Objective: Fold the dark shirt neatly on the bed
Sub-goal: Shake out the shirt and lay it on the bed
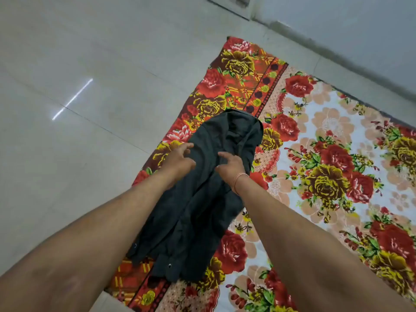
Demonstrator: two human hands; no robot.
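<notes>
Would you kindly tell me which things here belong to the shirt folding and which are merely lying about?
Job: dark shirt, floral bed sheet under it, left hand, right hand.
Lying about: tiled floor, wall, thread band on the right wrist.

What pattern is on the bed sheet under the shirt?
Red and yellow flowers on the bed sheet, with a darker orange-red border; seen in the head view.

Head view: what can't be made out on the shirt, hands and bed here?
1. Dark crumpled cloth shirt: parts are hidden under both forearms, and the sleeves are lost in dark folds.
2. Left hand: blurred, so touching the shirt or hovering is unclear.
3. Right hand: fingertips are hidden behind its knuckles, so a pinch is unclear.
4. Red floral bedsheet: cut off by the right and bottom edges.
</notes>
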